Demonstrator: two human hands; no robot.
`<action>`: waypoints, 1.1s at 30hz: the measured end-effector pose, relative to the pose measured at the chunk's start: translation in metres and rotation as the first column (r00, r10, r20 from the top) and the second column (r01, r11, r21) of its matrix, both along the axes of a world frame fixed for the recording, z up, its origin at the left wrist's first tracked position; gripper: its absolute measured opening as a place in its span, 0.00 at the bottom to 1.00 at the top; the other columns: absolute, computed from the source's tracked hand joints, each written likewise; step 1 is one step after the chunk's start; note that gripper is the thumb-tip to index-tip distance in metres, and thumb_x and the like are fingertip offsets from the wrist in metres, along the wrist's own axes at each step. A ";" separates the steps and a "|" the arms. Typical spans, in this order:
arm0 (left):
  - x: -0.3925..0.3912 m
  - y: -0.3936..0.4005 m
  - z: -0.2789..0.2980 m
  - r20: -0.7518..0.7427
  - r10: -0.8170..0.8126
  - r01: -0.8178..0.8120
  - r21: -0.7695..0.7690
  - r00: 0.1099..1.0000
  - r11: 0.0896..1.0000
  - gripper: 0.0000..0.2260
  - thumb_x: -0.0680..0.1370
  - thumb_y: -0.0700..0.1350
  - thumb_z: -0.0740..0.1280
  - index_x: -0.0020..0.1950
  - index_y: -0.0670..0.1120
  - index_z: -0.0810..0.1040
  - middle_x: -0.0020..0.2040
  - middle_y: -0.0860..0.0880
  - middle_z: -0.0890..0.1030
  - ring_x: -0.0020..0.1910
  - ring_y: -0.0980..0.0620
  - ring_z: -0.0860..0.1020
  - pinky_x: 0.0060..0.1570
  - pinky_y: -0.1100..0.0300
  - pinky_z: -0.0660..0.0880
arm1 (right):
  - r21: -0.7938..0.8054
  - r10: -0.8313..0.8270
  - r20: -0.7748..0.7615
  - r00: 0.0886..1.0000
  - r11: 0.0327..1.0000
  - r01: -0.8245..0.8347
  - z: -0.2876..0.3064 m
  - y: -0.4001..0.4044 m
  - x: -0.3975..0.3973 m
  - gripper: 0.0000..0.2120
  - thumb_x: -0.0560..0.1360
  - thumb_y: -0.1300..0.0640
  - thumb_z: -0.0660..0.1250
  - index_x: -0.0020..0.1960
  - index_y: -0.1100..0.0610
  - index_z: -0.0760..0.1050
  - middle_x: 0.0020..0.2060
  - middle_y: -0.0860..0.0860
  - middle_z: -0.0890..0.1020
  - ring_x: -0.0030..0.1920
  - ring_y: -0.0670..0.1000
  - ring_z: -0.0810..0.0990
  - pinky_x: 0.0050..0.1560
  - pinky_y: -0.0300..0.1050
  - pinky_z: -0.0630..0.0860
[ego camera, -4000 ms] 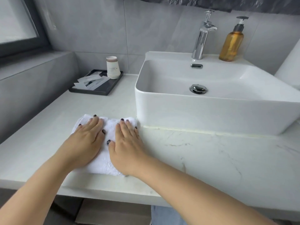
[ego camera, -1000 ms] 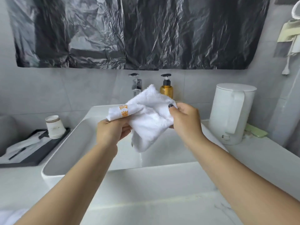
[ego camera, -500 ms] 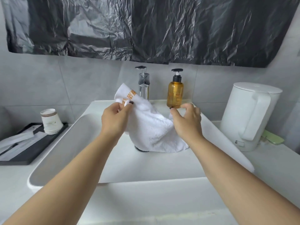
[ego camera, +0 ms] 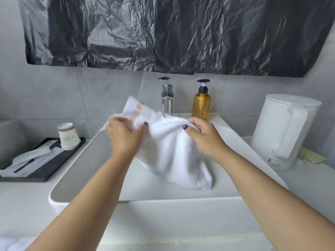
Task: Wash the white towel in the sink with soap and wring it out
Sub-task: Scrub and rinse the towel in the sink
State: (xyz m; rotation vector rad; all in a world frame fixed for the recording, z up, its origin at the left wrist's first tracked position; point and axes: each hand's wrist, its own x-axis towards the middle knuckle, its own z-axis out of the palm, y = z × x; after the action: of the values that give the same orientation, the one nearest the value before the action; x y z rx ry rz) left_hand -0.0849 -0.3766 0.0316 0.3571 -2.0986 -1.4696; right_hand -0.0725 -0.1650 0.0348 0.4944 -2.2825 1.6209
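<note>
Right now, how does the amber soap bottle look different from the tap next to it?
The soap bottle is see-through amber with a black pump head; the tap is shiny chrome metal. The bottle is wider and rounded at the shoulders, while the tap is a slimmer column. The white towel hides the tap's base, but the bottle shows nearly whole above the right hand. Both stand upright at the back of the sink.

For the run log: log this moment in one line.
left hand grips white towel | right hand pinches it | over sink | faucet untouched
</note>
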 end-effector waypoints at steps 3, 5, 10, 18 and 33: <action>0.010 0.015 0.000 -0.009 -0.200 0.190 -0.279 0.980 0.941 0.29 0.72 0.43 0.73 0.70 0.47 0.66 0.66 0.52 0.66 0.68 0.52 0.68 0.66 0.58 0.67 | 0.150 0.080 0.004 0.997 0.986 -0.080 0.021 0.007 -0.003 0.11 0.79 0.65 0.62 0.46 0.51 0.77 0.41 0.50 0.78 0.42 0.46 0.73 0.43 0.42 0.68; 0.017 0.030 0.009 0.006 -0.567 0.539 -0.316 0.824 0.780 0.24 0.73 0.41 0.68 0.69 0.51 0.70 0.63 0.60 0.72 0.61 0.66 0.72 0.59 0.71 0.69 | 0.273 0.148 0.013 0.989 0.951 -0.146 0.038 0.012 -0.007 0.11 0.79 0.66 0.62 0.48 0.53 0.79 0.43 0.53 0.79 0.44 0.49 0.74 0.46 0.45 0.68; 0.005 0.053 0.039 0.137 -0.851 0.862 -0.082 0.506 0.499 0.03 0.80 0.43 0.68 0.47 0.50 0.80 0.39 0.58 0.81 0.40 0.59 0.80 0.42 0.68 0.73 | 0.360 0.117 0.014 0.993 0.926 -0.114 0.077 0.042 -0.017 0.07 0.77 0.66 0.67 0.53 0.63 0.83 0.47 0.59 0.84 0.45 0.48 0.78 0.47 0.42 0.74; -0.052 0.099 0.040 0.048 -0.730 0.693 0.281 0.681 0.665 0.12 0.82 0.50 0.63 0.52 0.43 0.81 0.45 0.44 0.84 0.44 0.46 0.83 0.50 0.53 0.77 | 0.195 -0.306 -0.238 0.922 0.915 0.354 0.094 0.070 -0.087 0.09 0.75 0.65 0.67 0.50 0.55 0.83 0.48 0.51 0.84 0.48 0.46 0.79 0.55 0.37 0.74; -0.155 0.162 0.069 -0.031 -0.578 0.537 0.413 0.816 0.736 0.23 0.79 0.56 0.58 0.65 0.42 0.75 0.56 0.42 0.82 0.55 0.40 0.81 0.61 0.43 0.76 | 0.488 -0.242 -0.400 0.884 0.760 0.429 0.091 0.078 -0.174 0.24 0.74 0.72 0.60 0.68 0.58 0.75 0.66 0.53 0.77 0.69 0.54 0.70 0.63 0.33 0.60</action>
State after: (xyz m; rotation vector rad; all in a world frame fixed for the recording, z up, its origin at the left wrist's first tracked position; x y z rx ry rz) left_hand -0.2402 -0.2143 0.1007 -0.0824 -2.0616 -2.3023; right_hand -0.2461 -0.0869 0.1255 0.3910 -2.3930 0.6136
